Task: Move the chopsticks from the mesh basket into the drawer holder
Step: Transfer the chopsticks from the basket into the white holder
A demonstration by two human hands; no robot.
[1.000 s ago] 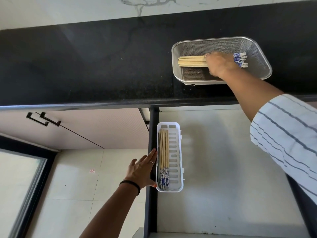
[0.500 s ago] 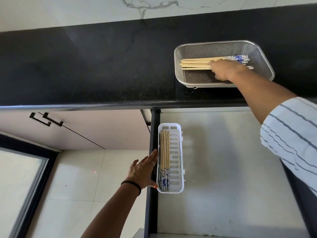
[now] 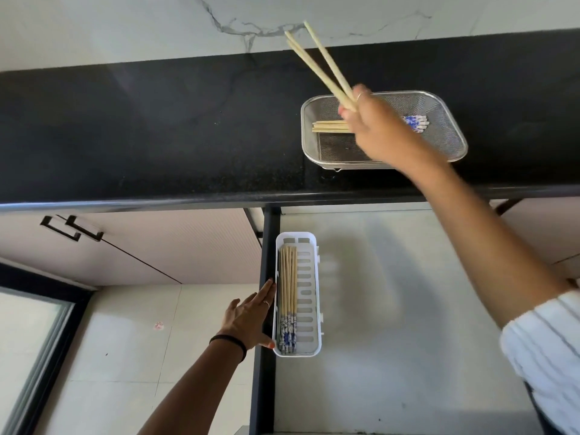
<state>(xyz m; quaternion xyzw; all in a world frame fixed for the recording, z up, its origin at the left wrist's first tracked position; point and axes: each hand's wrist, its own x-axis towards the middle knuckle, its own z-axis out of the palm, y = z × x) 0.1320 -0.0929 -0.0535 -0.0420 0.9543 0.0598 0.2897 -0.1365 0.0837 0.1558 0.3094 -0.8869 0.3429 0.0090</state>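
My right hand (image 3: 381,127) hovers over the steel mesh basket (image 3: 445,105) on the black counter and grips a few bamboo chopsticks (image 3: 320,62), their pale tips pointing up and to the left. Several more chopsticks with blue-patterned ends (image 3: 329,127) lie flat in the basket, partly hidden by the hand. Below, the white slotted drawer holder (image 3: 309,293) holds several chopsticks (image 3: 288,287) along its left side. My left hand (image 3: 248,321) rests flat, fingers apart, against the drawer's dark left edge beside the holder.
The black counter (image 3: 157,130) runs across the view with a marble wall behind. The open drawer has a pale floor (image 3: 392,309) right of the holder. Cabinet fronts with black handles (image 3: 73,229) and a tiled floor lie at the left.
My right hand has closed on a few chopsticks and lifted them out of the basket, tips swinging up and left. The left hand stays by the holder.
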